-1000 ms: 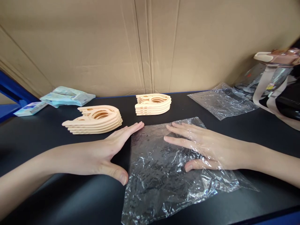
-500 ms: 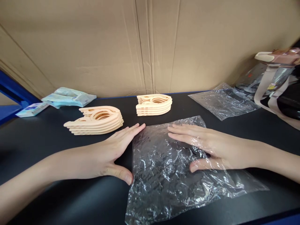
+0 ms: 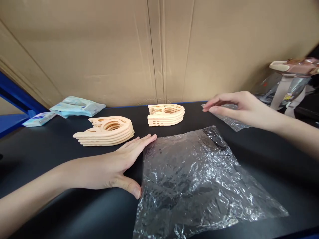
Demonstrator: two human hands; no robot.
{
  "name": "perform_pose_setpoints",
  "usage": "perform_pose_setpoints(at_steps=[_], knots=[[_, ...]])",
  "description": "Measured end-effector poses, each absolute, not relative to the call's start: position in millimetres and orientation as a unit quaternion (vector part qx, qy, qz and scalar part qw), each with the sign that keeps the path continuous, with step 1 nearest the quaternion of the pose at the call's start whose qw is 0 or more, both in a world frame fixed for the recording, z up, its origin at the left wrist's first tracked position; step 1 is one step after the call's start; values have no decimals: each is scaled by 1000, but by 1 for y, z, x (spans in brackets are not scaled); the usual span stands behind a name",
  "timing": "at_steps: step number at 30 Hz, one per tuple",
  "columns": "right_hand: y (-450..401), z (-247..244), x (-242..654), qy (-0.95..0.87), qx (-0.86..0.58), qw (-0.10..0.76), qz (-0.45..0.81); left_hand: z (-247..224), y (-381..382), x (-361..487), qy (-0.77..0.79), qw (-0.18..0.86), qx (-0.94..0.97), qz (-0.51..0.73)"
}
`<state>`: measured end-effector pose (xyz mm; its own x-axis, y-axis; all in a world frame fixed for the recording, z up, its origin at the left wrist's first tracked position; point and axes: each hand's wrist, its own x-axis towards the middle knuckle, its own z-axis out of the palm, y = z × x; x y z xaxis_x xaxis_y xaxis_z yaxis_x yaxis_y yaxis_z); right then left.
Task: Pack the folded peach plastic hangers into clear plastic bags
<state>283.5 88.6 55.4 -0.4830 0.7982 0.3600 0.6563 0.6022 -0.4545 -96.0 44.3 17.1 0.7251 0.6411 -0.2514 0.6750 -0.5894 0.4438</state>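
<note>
A large clear plastic bag (image 3: 189, 179) lies flat and crinkled on the black table in front of me. My left hand (image 3: 124, 166) rests along its left edge, fingers stretched and thumb spread. Over at the back right, my right hand (image 3: 231, 106) is above a second clear plastic bag (image 3: 233, 121). Its fingers are curved, with a gap between thumb and fingers, and the tips are by that bag's left corner. Beyond my left hand sits a stack of beige plastic pieces like folded hangers (image 3: 109, 132). A similar stack (image 3: 166, 116) stands farther back.
Two tissue packs (image 3: 77, 106) (image 3: 40, 119) lie at the back left by a blue frame (image 3: 12, 96). A clear bottle with a pink lid (image 3: 294, 68) and strap stands at the right. Cardboard (image 3: 99, 49) rises behind the black tabletop (image 3: 62, 205).
My right hand has lifted off the near plastic bag and moved back and right to the second bag. My left hand has stayed at the near bag's left edge.
</note>
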Motion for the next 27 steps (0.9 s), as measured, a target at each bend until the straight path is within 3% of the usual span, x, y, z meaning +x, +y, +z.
perform_pose_setpoints(at_steps=[7,14,27], knots=[[135,49,239,-917,-321,220,85,5,38,-96,368,257,893,34],[170,46,205,-931,-327,103,127,-5,34,-96,394,247,882,81],[172,50,196,-931,-314,162,91,0,28,-93,405,254,873,92]])
